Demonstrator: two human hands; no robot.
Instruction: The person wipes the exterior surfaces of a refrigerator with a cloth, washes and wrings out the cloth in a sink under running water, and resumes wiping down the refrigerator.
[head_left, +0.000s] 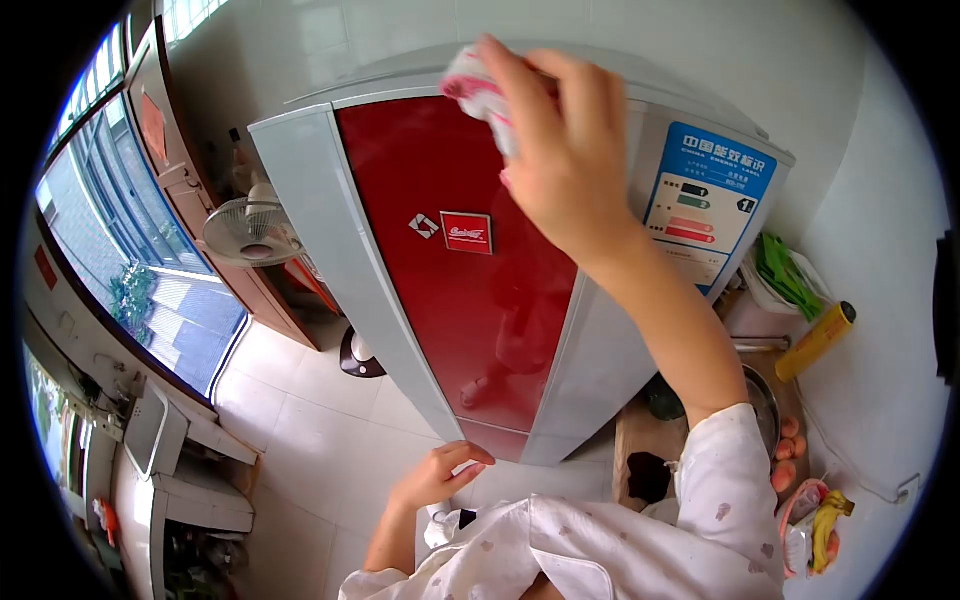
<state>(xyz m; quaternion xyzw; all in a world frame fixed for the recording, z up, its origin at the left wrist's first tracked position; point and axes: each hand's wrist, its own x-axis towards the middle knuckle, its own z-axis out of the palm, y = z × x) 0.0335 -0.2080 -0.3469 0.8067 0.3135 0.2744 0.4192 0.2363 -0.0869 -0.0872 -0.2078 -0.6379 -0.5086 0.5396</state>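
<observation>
My right hand (565,150) is raised to the top of a refrigerator with a dark red and silver front (450,320). Its fingers are closed round a crumpled white and pink cloth (482,98), which overlaps the upper edge of the red panel. Low in the view, my left hand (440,475) hangs in front of the refrigerator's lower part, fingers loosely bent and thumb apart, with nothing in it. A small red badge (467,233) sits on the panel, and a blue and white energy label (710,205) is on the right side of the front.
To the left stand a fan (250,232) and an open brown door (185,180). At right, a wooden surface (640,440) bears a metal pan (762,410), with a yellow cylinder (815,340), peach-coloured round items (787,450) and bananas (828,530) nearby.
</observation>
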